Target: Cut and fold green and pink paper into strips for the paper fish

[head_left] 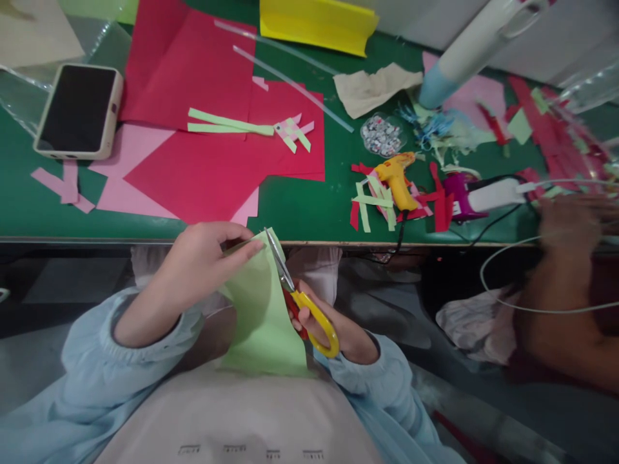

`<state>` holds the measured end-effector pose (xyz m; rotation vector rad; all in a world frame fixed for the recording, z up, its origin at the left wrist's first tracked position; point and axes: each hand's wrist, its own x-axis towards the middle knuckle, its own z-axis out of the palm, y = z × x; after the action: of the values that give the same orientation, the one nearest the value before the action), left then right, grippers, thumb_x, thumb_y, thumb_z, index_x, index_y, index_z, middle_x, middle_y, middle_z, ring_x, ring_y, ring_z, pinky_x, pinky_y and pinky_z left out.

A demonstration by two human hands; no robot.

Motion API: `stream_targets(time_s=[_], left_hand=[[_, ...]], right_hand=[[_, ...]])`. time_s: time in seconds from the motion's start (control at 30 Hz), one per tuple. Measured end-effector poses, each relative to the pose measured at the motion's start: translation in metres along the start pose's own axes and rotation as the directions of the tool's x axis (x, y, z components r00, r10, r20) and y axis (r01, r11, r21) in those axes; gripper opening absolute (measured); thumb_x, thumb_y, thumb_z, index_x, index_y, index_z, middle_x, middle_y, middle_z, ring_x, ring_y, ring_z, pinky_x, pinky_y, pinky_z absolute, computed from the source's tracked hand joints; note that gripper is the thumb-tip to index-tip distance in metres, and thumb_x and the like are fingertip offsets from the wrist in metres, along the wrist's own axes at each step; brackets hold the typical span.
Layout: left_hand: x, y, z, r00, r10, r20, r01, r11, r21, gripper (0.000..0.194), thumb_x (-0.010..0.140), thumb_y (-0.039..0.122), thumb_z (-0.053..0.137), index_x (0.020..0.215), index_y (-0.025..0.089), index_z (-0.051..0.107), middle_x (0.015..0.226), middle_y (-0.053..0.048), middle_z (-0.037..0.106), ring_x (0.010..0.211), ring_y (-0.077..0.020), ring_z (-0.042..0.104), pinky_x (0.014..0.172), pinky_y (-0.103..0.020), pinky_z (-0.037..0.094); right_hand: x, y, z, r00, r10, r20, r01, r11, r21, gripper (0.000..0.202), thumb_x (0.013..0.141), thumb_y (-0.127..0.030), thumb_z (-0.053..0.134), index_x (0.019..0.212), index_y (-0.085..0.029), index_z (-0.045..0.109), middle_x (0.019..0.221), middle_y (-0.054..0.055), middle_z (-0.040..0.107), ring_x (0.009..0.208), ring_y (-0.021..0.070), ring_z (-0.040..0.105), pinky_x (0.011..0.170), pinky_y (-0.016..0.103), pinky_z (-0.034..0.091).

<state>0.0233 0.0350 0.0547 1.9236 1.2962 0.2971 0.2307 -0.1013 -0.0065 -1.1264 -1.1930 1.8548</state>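
At the far left of the green tabletop [29, 206], a smartphone [80, 109] with a smooth dark screen and a pale, round-cornered case lies beside crinkled clear film [104, 48]. Flat pink strips [62, 187] lie below it. To the right, matte red sheets [188, 71] overlap pink sheets [133, 151]. The left hand [203, 261] pinches the top edge of a light green sheet [261, 316] between thumb and fingers; this thin, flexible sheet hangs in front of the table edge, over the lap. On the red paper rests a woven paper fish [293, 132] in pink and green checks, with two long green strips [220, 124] at its left. The scissors [287, 280], with metal blades and a yellow looped handle, lie across the sheet's upper right corner. The right hand [338, 319] grips the handles. Above stands a folded yellow sheet [316, 26]. Further right are creased beige paper [377, 87], a clear container of small round eyes [382, 136], a yellow plastic glue gun [399, 180] on cut paper strips, and a white-and-blue cylinder [449, 74]. At far right, another person's forearm [561, 283] appears blurred.
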Motion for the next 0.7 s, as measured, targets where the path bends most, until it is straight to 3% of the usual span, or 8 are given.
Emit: stream_targets(time_s=[0.2,0.33,0.5,0.7], left_hand=[[0.000,0.001,-0.001,1.000,0.021,0.017,-0.020,0.999,-0.033,0.039,0.088,0.054,0.055,0.077,0.019,0.070,0.066,0.000,0.065,0.059,-0.0132,0.052,0.053,-0.026,0.036],[0.000,0.000,-0.002,0.999,0.039,0.013,-0.038,0.999,-0.023,0.040,0.088,0.053,0.055,0.077,0.018,0.070,0.065,0.000,0.064,0.057,-0.0117,0.050,0.052,-0.025,0.035],[0.000,-0.001,-0.002,0.999,0.042,0.007,-0.042,0.999,0.002,0.040,0.089,0.053,0.054,0.077,0.017,0.070,0.066,0.000,0.064,0.057,-0.0114,0.049,0.053,-0.025,0.035],[-0.001,0.000,-0.001,0.999,0.052,0.002,-0.052,0.999,0.001,0.039,0.089,0.052,0.055,0.076,0.017,0.069,0.064,0.000,0.062,0.057,-0.0112,0.049,0.052,-0.024,0.034]], right_hand=[[0.001,-0.012,0.002,0.998,-0.009,0.069,0.005,0.999,0.054,0.058,0.090,-0.077,0.035,0.105,-0.022,0.047,0.077,-0.002,0.043,0.064,0.0109,0.039,0.061,0.026,0.039],[0.001,-0.017,0.002,0.998,0.024,0.062,-0.023,1.000,-0.015,0.060,0.087,-0.080,0.033,0.096,-0.022,0.046,0.076,-0.002,0.043,0.066,0.0121,0.040,0.064,0.028,0.040],[0.001,-0.010,0.001,0.999,-0.014,0.034,0.017,0.996,-0.083,0.057,0.090,-0.077,0.032,0.101,-0.024,0.045,0.079,-0.002,0.043,0.065,0.0112,0.039,0.062,0.027,0.039],[0.002,0.005,0.002,1.000,0.015,-0.005,-0.015,1.000,0.012,0.058,0.089,-0.075,0.042,0.116,-0.024,0.048,0.086,0.000,0.046,0.068,0.0117,0.043,0.062,0.026,0.041]])
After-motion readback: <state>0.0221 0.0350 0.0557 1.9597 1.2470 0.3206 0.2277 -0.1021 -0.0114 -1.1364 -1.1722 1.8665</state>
